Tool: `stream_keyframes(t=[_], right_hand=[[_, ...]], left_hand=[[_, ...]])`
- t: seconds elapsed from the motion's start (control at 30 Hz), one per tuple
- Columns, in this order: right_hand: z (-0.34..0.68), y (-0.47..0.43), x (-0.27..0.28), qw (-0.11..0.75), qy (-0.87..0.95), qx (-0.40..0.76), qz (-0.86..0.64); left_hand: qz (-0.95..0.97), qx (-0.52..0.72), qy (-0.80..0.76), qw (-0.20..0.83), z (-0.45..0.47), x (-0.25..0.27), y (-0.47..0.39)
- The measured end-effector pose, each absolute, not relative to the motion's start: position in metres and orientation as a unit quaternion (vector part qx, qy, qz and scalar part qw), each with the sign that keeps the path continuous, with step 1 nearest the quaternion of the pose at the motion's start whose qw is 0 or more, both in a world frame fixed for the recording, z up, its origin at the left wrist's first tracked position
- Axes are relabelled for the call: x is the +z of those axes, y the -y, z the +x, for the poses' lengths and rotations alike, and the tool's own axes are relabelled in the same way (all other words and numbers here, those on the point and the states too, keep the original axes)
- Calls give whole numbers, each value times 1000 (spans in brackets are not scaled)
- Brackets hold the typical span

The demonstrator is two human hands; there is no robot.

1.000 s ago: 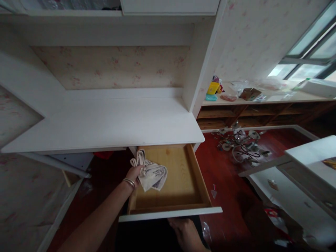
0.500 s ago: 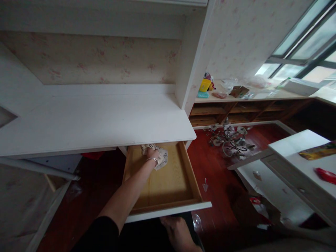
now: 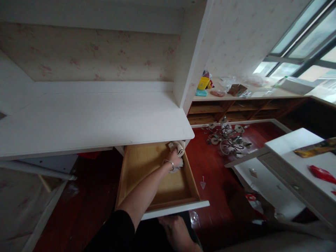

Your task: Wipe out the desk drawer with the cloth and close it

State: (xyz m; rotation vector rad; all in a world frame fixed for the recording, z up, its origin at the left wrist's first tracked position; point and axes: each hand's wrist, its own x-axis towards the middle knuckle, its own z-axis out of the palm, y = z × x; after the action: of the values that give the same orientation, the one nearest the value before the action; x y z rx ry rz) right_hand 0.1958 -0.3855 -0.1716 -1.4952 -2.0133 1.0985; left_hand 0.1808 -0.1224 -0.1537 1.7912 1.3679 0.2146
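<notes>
Fingers (image 3: 174,153) of left hand (image 3: 173,160) clamped on cloth (image 3: 180,148). Cloth has crossed from drawer (image 3: 140,164) left to back right corner; back strip probably wiped, front likely remaining. Right hand (image 3: 175,229) below drawer front; grip unclear.

In the drawer (image 3: 143,168), our left hand (image 3: 175,160) grips the cloth (image 3: 180,147) near the far right corner. Just beyond our grip, the desktop (image 3: 105,119) extends leftward. Right of our grip, a chandelier (image 3: 229,141) lies on the floor (image 3: 210,171) before the shelf unit (image 3: 206,110). Nearer us come the drawer front (image 3: 189,206), then our right hand (image 3: 176,231).
</notes>
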Motion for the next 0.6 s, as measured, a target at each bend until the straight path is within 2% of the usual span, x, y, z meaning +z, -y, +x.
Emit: stream_keyframes(t=[0.33, 0.47, 0.6], right_hand=[[199, 380, -165, 178, 742, 403, -505], [197, 382, -161, 180, 739, 402, -510], [196, 387, -160, 181, 733, 403, -518]], left_hand=[[846, -73, -304, 432, 133, -132, 222], [904, -149, -179, 358, 112, -110, 227], [918, -183, -175, 306, 70, -110, 224]])
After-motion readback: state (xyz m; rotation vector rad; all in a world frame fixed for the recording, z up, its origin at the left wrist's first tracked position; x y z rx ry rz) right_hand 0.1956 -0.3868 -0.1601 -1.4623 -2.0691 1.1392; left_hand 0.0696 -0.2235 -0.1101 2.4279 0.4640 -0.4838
